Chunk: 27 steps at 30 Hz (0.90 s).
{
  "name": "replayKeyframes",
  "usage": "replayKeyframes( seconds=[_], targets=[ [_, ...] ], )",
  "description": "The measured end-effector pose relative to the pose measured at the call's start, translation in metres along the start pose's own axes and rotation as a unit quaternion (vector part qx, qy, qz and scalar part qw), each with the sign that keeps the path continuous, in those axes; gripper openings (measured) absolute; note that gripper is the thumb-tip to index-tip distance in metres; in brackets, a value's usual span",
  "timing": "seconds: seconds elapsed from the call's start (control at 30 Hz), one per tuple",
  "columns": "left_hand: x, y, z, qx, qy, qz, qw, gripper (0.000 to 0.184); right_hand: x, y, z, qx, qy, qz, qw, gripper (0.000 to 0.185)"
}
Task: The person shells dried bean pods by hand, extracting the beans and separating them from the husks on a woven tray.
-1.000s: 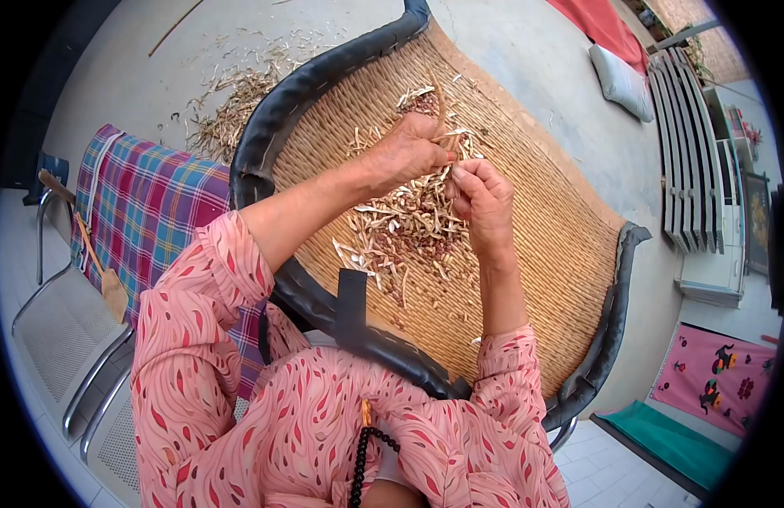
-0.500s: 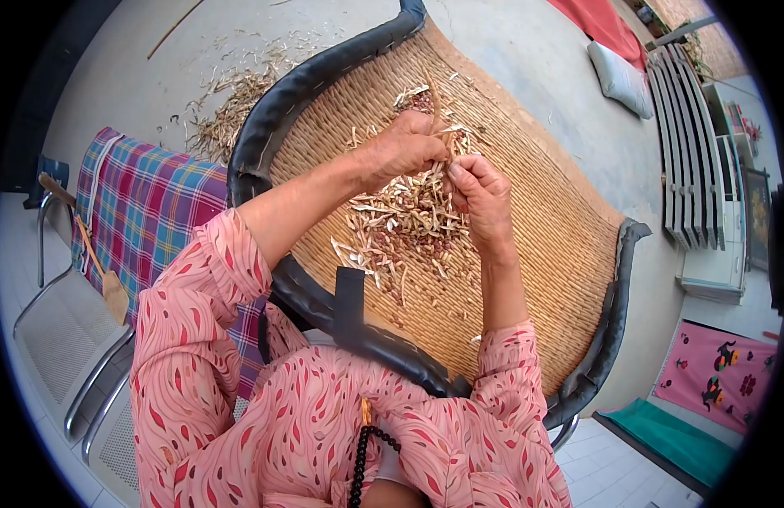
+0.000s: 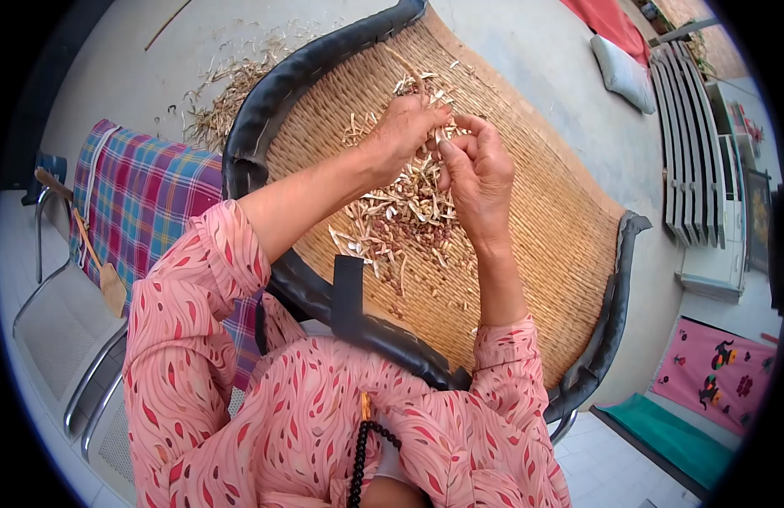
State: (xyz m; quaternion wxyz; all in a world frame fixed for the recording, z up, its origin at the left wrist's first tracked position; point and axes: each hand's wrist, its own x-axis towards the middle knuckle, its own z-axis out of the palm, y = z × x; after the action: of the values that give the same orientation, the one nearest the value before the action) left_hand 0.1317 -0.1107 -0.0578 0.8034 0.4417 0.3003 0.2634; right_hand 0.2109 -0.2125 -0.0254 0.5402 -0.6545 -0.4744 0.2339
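My left hand (image 3: 402,135) is closed around a long, dry bean pod (image 3: 414,70), whose thin end sticks up past the fingers. Close beside it, my right hand (image 3: 481,178) is curled, with thumb and fingers pinching at pale pod pieces between the two hands; the fingertips partly hide them. Below both hands lies a heap of split pods and reddish beans (image 3: 400,207) on a large woven winnowing tray (image 3: 552,254) with a black wrapped rim. More shells and beans lie beyond the left hand, on the far part of the tray.
Empty husks (image 3: 227,106) are scattered on the floor beyond the tray's left rim. A metal chair (image 3: 66,326) with a checked cloth (image 3: 155,182) and a wooden spatula (image 3: 111,288) stands at left. At right are a grey cushion (image 3: 622,74) and stacked slats (image 3: 684,148).
My right hand has moved slightly up and turned, its fingers now reaching over toward the left hand. The pod's upper end has tipped to the left.
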Motion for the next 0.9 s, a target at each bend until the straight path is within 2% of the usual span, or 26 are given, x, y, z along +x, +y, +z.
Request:
replayKeyframes(
  seconds=[0.03, 0.07, 0.17, 0.2, 0.3, 0.4, 0.5, 0.53, 0.63, 0.7, 0.77, 0.8, 0.9],
  targets=[
    [0.001, -0.002, 0.002, -0.044, 0.024, 0.001, 0.999, 0.020, 0.000, -0.006, 0.002, -0.012, -0.001, -0.005, 1.000, 0.018],
    [0.001, -0.002, -0.001, -0.080, 0.052, -0.036, 0.995, 0.017, 0.001, -0.008, 0.002, -0.036, -0.008, -0.033, 0.999, 0.018],
    [0.004, 0.012, -0.006, -0.157, 0.123, -0.121, 0.973, 0.015, 0.010, -0.009, -0.014, -0.072, -0.001, 0.063, 0.995, 0.016],
    [0.006, 0.018, -0.008, -0.193, 0.139, -0.132, 0.962, 0.014, 0.012, -0.004, -0.021, -0.034, 0.010, 0.072, 0.997, 0.022],
    [0.008, 0.030, -0.014, -0.206, 0.111, -0.087, 0.968, 0.012, 0.009, 0.063, -0.043, -0.261, -0.020, 0.083, 0.961, 0.026],
    [0.010, 0.031, -0.016, -0.184, 0.049, -0.092, 0.977, 0.011, -0.011, 0.083, -0.027, -0.419, -0.104, 0.138, 0.891, 0.030],
    [0.008, 0.026, -0.016, -0.155, 0.045, -0.117, 0.980, 0.010, -0.015, 0.099, -0.019, -0.459, -0.079, 0.084, 0.881, 0.029],
    [0.008, 0.024, -0.016, -0.139, 0.044, -0.126, 0.981, 0.010, -0.015, 0.100, -0.022, -0.437, -0.068, 0.060, 0.895, 0.023],
    [0.008, 0.022, -0.016, -0.088, 0.040, -0.155, 0.983, 0.009, -0.008, 0.096, -0.035, -0.254, -0.050, 0.128, 0.957, 0.016],
    [0.006, 0.021, -0.014, -0.047, 0.041, -0.166, 0.984, 0.009, -0.004, 0.095, -0.045, -0.106, -0.070, 0.207, 0.970, 0.010],
    [0.005, 0.019, -0.010, -0.027, 0.047, -0.178, 0.983, 0.010, 0.000, 0.069, -0.047, 0.051, -0.081, 0.271, 0.958, 0.007],
    [0.005, 0.015, -0.009, -0.016, 0.047, -0.185, 0.982, 0.010, 0.001, 0.061, -0.045, 0.086, -0.071, 0.286, 0.952, 0.006],
    [0.005, 0.003, -0.007, 0.016, 0.030, -0.189, 0.981, 0.017, 0.003, 0.051, -0.044, 0.241, -0.062, 0.280, 0.927, 0.005]
  ],
)
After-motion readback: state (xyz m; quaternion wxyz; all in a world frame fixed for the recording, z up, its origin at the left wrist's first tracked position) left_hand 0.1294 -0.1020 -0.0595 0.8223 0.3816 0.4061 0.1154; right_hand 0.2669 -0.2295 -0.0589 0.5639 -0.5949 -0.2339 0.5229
